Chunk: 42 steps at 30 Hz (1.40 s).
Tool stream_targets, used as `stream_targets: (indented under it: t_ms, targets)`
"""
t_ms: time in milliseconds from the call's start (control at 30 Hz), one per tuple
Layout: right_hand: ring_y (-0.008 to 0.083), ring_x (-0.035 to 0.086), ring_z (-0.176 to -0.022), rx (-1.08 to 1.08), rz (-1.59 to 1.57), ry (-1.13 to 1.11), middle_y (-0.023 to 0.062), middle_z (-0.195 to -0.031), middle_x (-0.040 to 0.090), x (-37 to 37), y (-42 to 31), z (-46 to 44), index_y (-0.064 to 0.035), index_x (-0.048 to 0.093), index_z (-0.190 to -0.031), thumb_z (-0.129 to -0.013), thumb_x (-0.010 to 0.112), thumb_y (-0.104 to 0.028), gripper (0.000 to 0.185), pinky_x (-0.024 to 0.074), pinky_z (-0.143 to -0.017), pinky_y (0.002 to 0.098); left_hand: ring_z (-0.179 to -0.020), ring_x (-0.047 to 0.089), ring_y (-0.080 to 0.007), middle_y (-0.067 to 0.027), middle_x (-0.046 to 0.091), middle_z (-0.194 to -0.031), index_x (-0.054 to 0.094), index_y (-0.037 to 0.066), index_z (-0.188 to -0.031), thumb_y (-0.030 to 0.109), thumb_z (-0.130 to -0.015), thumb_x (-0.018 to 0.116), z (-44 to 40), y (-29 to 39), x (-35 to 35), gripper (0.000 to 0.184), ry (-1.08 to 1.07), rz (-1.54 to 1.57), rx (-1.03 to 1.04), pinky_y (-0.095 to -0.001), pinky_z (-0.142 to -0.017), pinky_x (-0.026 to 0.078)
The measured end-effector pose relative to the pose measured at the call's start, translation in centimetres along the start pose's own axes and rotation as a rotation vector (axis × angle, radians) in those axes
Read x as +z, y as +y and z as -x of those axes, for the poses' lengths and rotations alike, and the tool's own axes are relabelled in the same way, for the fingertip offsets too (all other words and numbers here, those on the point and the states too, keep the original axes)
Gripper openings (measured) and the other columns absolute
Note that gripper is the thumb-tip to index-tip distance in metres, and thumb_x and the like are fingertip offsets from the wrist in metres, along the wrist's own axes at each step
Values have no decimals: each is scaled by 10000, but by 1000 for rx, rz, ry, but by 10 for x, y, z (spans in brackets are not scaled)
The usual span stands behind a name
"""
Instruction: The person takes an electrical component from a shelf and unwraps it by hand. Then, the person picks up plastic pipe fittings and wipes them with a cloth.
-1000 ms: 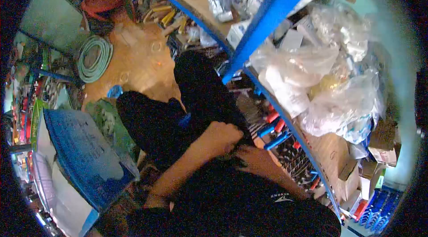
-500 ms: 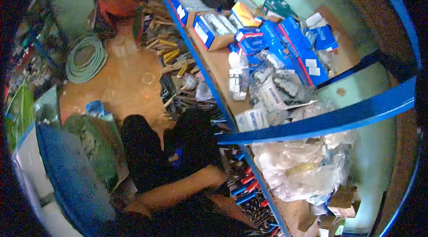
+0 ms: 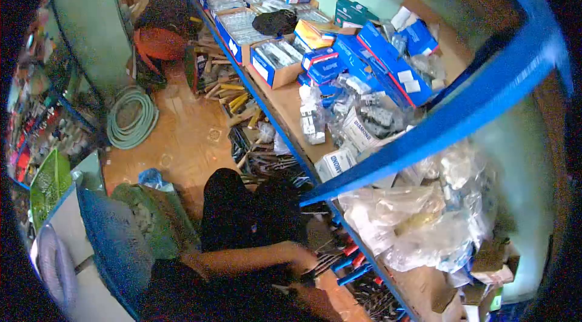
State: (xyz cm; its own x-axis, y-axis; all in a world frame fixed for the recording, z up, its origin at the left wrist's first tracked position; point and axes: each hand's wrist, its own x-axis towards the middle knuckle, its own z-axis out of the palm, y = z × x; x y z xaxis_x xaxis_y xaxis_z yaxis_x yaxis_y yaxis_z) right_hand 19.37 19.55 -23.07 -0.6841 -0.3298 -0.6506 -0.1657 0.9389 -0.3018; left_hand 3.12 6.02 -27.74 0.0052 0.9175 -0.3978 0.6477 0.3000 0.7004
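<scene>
Near the bottom centre, my left hand (image 3: pixel 299 257) reaches across my dark clothing, its fingers curled inward; what they hold, if anything, is hidden. Just below it lies my right hand (image 3: pixel 303 295), dim and blurred, with its fingers not clearly visible. A small pale spot shows by its fingertips, too small to name. The two hands are close together over my lap. Right of them, tools with red and blue handles (image 3: pixel 356 266) lie below the shelf edge.
A blue-edged shelf (image 3: pixel 285 123) with boxes and plastic bags (image 3: pixel 424 225) runs along the right, crossed by a blue post (image 3: pixel 436 140). A coiled hose (image 3: pixel 132 117) and red chair (image 3: pixel 160 44) are on the floor. At left stand a green sack (image 3: pixel 145 213) and blue-and-white box (image 3: pixel 115 243).
The view has tilted up and shifted, showing more of the shelf and floor. Both hands now appear lower in the frame, still close together.
</scene>
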Motion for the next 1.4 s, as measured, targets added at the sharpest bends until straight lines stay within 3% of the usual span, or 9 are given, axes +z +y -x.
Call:
stream_targets:
  t_ms: [200, 467, 667, 800, 900, 1000, 1133, 1267, 1400]
  targets:
    - [367, 677, -933, 85, -16, 36, 160, -986, 668, 27, 11, 4, -170, 581, -1192, -916, 611, -498, 430, 542, -753, 507, -847, 730, -365, -212, 733, -890, 723, -8, -841, 189, -733, 756, -59, -5, 65, 227, 611, -6, -52, -500, -744, 587]
    - [361, 699, -861, 100, 14, 21, 146, -891, 689, 31, -3, 7, -203, 602, -1138, -925, 593, -491, 357, 554, -684, 514, -800, 698, -362, -169, 692, -847, 653, 46, -906, 197, -882, 619, 93, 83, -59, 156, 441, 80, 28, -456, -684, 549]
    - [352, 698, -813, -118, 192, 139, 131, -789, 686, -7, -31, 5, -142, 642, -981, -901, 627, -479, 347, 543, -628, 530, -682, 655, -134, -88, 682, -728, 662, 25, -870, 221, -893, 709, 157, 0, -144, 203, 1308, 719, 352, -328, -639, 532]
    - [378, 683, -803, -140, 83, 161, 150, -795, 677, -29, -57, -4, -93, 657, -900, -850, 707, -411, 326, 536, -651, 522, -812, 683, -274, -141, 719, -929, 703, 10, -1021, 471, -847, 756, 147, -93, -212, 496, 1851, 389, -525, -399, -698, 550]
    - [392, 679, -808, -270, -66, 243, 161, -802, 676, -20, -44, -7, -77, 665, -912, -819, 749, -364, 314, 537, -691, 507, -1017, 646, -346, -209, 675, -1145, 706, -9, -1102, 619, -774, 759, 128, -82, -232, 710, 1726, 174, -1036, -461, -841, 522]
    - [391, 686, -820, -261, -145, 176, 168, -840, 694, -49, -53, 1, -78, 680, -950, -806, 776, -366, 336, 546, -734, 480, -1179, 571, -392, -259, 609, -1271, 668, -37, -1197, 678, -729, 760, 121, -72, -240, 859, 1527, 48, -1074, -495, -976, 446]
    - [351, 715, -844, -82, -139, 172, 174, -901, 727, -77, -40, 10, -104, 710, -1041, -793, 807, -451, 438, 564, -766, 430, -1174, 583, -405, -257, 623, -1249, 616, -30, -1232, 539, -753, 795, 117, -81, -234, 766, 1689, 228, -951, -502, -1000, 429]
    - [313, 735, -829, 162, -113, 273, 157, -902, 743, -95, -15, 31, -111, 727, -1073, -772, 837, -477, 487, 578, -752, 398, -1093, 625, -439, -248, 657, -1162, 527, -16, -1265, 318, -793, 775, 107, -114, -219, 629, 2098, 321, -295, -525, -923, 491]
    - [230, 709, -721, 37, -170, 542, 106, -855, 739, -108, 5, 40, -78, 727, -1046, -767, 877, -321, 399, 561, -695, 350, -1133, 636, -312, -226, 643, -1204, 438, -14, -1367, 184, -796, 788, 145, -82, -208, 699, 2065, 647, -45, -425, -964, 491]
